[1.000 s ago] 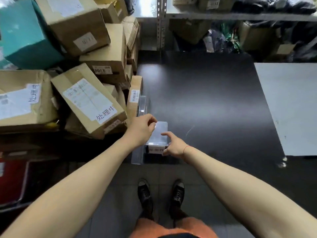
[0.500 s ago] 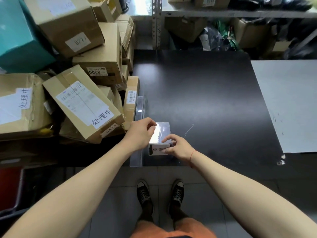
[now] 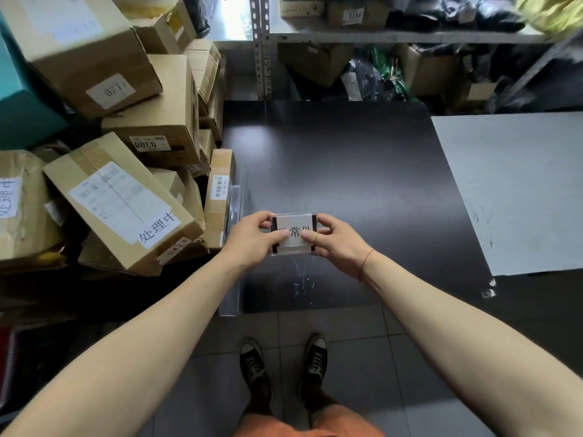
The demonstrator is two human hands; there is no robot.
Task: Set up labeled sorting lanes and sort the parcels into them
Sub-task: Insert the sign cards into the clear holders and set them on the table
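Both hands, left hand (image 3: 252, 239) and right hand (image 3: 331, 239), pinch the lane label holder (image 3: 295, 234) by its side edges, lifted over the black table's (image 3: 347, 171) near-left corner. Printed face up, likely for reading before placement. Parcels (image 3: 126, 200) heaped left, unsorted.

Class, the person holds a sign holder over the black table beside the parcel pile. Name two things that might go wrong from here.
1. Both hands pinch the sign holder with thumbs over its label; it may get smudged or slip.
2. The parcels lean toward the table; they might slide onto the lane.
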